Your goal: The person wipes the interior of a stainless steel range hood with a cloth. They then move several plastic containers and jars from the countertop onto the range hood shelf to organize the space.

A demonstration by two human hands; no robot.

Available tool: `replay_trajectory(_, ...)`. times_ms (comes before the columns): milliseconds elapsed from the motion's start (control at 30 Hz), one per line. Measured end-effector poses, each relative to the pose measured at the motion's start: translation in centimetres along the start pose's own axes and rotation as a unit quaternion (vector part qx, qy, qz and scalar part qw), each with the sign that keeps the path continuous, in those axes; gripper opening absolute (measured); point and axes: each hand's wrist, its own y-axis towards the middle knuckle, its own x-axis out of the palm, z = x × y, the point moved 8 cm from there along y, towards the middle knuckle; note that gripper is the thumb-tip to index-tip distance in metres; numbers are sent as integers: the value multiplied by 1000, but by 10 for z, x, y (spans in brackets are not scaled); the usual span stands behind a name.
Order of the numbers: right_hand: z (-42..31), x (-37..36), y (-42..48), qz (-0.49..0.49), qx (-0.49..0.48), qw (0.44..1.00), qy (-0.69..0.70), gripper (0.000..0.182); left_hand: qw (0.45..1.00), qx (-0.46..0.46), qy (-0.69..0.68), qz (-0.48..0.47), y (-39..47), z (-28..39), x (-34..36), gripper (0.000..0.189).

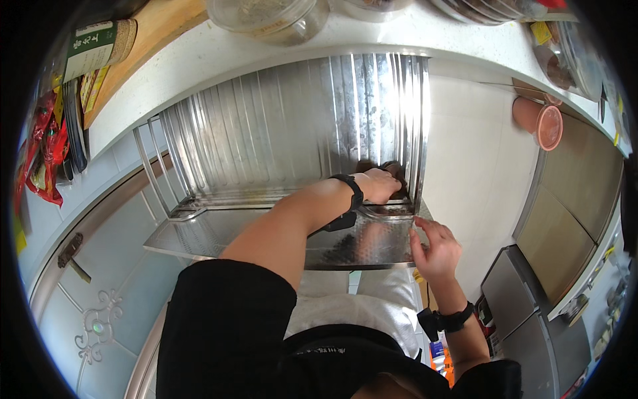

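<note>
A pull-out stainless-steel drawer basket (294, 129) with a ribbed metal floor lies before me. My left hand (383, 185) reaches across into its front right corner, fingers pressed down on a dark brown pad or cloth (395, 169). The hand partly hides that pad, and its exact kind is unclear. A black band circles the left wrist. At the right end of the drawer's metal front panel (329, 249), my right hand (438, 249) has its thumb and fingers apart, with the tips at or close to the panel's edge. I see nothing held in it.
A white countertop (379, 42) overhangs the drawer's far side, bearing plastic tubs (269, 22) and a labelled jar (99, 45). Left stands a pale glass-panelled door (99, 279). To the right are an orange-pink container (541, 124) and a grey cabinet or appliance (518, 294).
</note>
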Motion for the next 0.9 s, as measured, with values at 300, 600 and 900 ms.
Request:
replay_trajectory(300,3,-3,-1,-1,15,1000,-4,19,926,-25,-371,68,-33,-36,-77,37)
replay_trajectory(600,4,-2,-1,5,10,1000,-2,19,998,16,27,51,-13,-28,-55,34)
replay_trajectory(900,3,-1,0,5,2,1000,2,19,987,-16,-144,-70,7,-20,5,25)
